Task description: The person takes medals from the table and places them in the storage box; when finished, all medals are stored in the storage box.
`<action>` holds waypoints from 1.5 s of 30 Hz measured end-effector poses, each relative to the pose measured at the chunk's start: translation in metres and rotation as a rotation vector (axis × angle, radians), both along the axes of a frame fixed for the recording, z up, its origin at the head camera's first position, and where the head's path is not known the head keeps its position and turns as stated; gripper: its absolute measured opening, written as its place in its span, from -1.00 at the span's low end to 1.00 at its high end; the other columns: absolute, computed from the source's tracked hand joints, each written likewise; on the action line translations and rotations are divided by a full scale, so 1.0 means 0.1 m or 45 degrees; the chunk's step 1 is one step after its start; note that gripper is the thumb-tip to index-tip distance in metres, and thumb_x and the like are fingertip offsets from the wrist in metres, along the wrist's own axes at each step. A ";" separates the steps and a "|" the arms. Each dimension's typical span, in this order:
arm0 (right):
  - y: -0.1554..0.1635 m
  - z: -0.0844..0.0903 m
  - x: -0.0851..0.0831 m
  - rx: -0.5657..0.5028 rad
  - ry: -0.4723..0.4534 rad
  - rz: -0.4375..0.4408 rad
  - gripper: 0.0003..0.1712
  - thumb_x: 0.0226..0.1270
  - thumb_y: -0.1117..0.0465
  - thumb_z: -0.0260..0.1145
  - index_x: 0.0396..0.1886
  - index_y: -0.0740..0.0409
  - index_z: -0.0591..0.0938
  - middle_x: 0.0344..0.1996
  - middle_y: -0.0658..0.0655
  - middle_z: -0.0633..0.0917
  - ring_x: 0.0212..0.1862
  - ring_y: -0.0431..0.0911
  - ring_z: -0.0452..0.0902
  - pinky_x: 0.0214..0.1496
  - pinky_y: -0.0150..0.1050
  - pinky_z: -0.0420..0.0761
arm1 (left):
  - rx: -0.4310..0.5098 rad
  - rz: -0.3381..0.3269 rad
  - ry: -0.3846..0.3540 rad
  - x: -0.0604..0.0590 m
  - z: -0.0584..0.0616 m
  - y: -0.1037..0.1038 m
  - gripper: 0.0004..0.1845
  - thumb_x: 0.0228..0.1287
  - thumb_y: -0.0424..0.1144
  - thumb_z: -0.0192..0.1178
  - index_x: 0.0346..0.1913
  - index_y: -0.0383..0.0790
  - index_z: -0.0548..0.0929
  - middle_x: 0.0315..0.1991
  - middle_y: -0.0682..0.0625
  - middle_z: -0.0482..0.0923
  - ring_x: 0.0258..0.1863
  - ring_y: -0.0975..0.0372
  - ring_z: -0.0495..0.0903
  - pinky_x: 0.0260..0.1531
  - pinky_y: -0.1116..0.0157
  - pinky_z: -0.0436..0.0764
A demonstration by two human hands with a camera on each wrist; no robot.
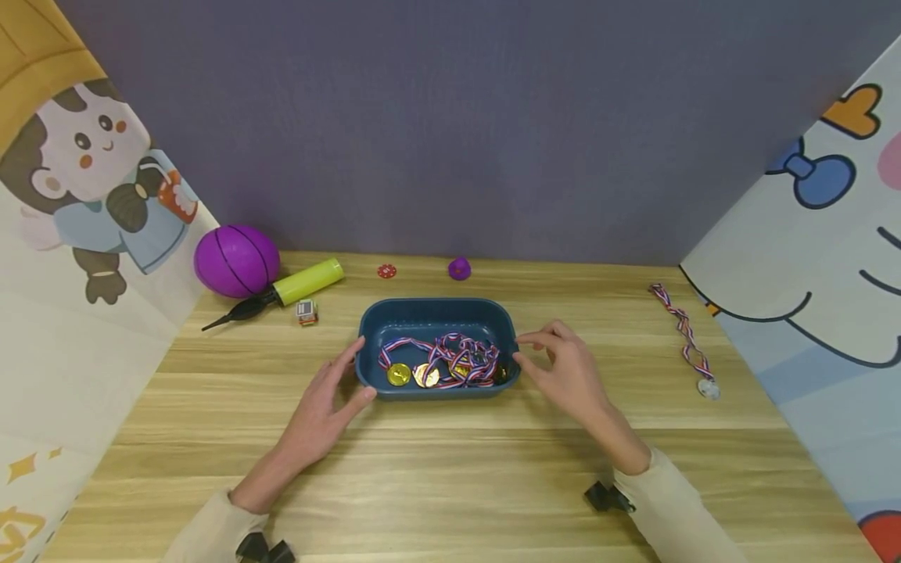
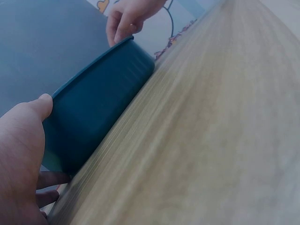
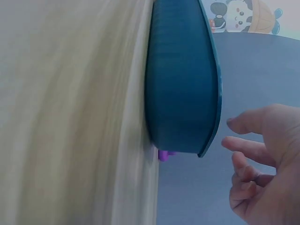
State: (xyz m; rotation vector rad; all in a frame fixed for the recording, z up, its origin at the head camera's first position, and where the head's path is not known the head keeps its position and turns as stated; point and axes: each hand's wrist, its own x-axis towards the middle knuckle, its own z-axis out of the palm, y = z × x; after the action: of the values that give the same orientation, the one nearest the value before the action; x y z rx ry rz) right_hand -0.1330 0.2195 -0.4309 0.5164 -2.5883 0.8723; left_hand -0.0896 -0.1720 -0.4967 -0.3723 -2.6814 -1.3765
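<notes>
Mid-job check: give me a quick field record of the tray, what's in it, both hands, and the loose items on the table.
tray: dark blue tray, upright on the wooden table
contents: gold medals with striped ribbons tangled together
left hand: left hand against the tray's left end, thumb at the rim
right hand: right hand at the tray's right end, fingers loosely curled; contact unclear
outside tray: one medal on a ribbon lying at far right
other items: purple ball, yellow-green pump, small purple object, red disc, small toy
</notes>
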 end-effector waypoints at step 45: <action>1.48 -0.25 0.20 -0.190 0.134 -0.569 -0.81 0.27 0.40 0.68 -0.13 0.27 0.90 -0.48 -0.33 0.61 -0.51 -0.57 0.37 -0.39 -0.64 0.34 | 0.012 -0.011 0.019 0.01 0.01 0.00 -0.17 0.64 -0.04 0.31 0.81 0.14 0.18 0.66 -0.27 0.36 0.54 -0.28 0.43 0.52 -0.48 0.29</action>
State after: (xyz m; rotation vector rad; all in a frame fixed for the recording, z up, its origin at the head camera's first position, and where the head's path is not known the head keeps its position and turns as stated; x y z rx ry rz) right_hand -0.1133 0.3674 -0.4555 -0.0590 -2.3778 0.8424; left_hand -0.0891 -0.1723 -0.4961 -0.3919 -2.6638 -1.3827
